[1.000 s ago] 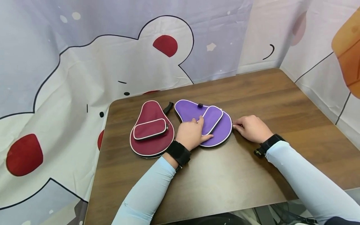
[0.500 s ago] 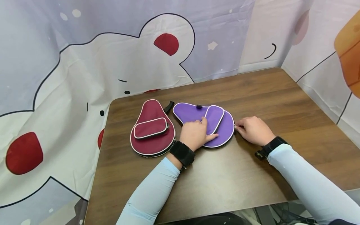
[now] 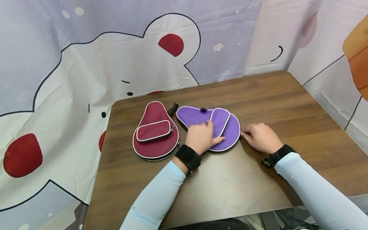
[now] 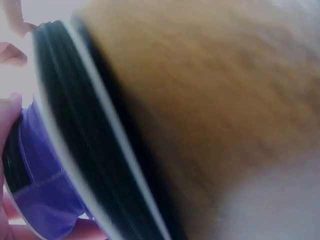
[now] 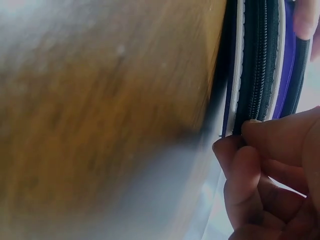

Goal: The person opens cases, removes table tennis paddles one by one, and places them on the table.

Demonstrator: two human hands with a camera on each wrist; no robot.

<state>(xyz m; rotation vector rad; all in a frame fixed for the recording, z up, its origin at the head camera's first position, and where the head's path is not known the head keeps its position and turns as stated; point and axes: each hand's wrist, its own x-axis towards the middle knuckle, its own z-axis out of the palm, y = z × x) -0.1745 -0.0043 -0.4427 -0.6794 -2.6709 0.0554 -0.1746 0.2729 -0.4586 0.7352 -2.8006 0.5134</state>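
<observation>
Table (image 3: 258,179): set against the curtain (image 3: 72,64), which hangs behind it and along its left and right sides.
Two paddle cases: laid flat side by side on the far left part of the table, just beside each other.
Left case (image 3: 155,134): placed nearest the table's left edge, narrow end toward the curtain; a pocket (image 3: 153,130) is borne on top of it.
Right case (image 3: 212,127): laid to the right of the left case, narrow end turned left and away.
Left hand (image 3: 201,137): rested on top of the right case, at its near left part.
Right hand (image 3: 260,137): placed on the table at the right case's right edge, fingertips pinched at its zipper (image 5: 256,65).
</observation>
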